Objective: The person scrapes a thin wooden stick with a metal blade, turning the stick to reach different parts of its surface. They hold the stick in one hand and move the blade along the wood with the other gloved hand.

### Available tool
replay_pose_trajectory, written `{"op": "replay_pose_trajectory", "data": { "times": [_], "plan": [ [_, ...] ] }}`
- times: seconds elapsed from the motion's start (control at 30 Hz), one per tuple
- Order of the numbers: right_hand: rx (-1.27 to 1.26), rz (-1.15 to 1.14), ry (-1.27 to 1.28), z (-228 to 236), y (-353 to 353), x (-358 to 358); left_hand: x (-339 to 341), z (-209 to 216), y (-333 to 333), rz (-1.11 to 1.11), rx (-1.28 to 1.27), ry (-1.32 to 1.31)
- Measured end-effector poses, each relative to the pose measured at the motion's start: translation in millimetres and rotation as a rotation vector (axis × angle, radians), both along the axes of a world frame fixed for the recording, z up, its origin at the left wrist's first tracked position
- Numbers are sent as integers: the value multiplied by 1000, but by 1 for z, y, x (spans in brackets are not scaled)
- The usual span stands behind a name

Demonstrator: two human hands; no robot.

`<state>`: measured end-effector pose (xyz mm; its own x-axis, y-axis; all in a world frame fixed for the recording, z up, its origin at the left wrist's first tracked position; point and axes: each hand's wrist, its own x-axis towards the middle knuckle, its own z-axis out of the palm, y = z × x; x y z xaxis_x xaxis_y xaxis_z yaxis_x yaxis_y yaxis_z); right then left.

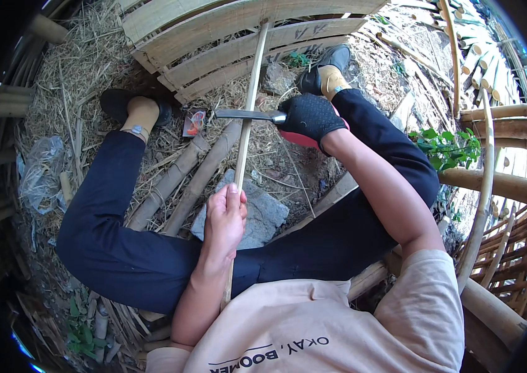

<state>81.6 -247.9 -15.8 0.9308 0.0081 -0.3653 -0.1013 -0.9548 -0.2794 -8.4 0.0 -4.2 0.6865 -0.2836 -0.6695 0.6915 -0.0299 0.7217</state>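
Observation:
My bare left hand (225,214) is wrapped round a long, pale bamboo strip (253,87), its thumb lying along the top. From near my belly the strip runs away from me, and its far end rests against a slatted wooden crate (213,43). In a black and red work glove, my right hand (308,119) grips a knife (245,115) by the handle, which the fingers mostly hide. The blade points left and lies across the strip, beyond my left hand. Whether the edge bites into the bamboo I cannot tell.
Between my legs lie a flat grey stone (254,211) and bamboo poles (204,174). A crumpled clear plastic bag (42,171) is at the left. Cut bamboo (484,68) is stacked at the far right, near a leafy plant (447,149) and a bamboo frame (506,186). Straw covers the ground.

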Motion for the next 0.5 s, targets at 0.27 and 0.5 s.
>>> {"op": "replay_pose_trajectory", "data": {
  "times": [0.27, 0.5],
  "plan": [
    [-63, -227, -204, -3, -61, 3, 3, 9, 2, 7, -81, 48],
    [95, 56, -127, 9, -14, -13, 10, 7, 5, 72, -189, 147]
  ]
}}
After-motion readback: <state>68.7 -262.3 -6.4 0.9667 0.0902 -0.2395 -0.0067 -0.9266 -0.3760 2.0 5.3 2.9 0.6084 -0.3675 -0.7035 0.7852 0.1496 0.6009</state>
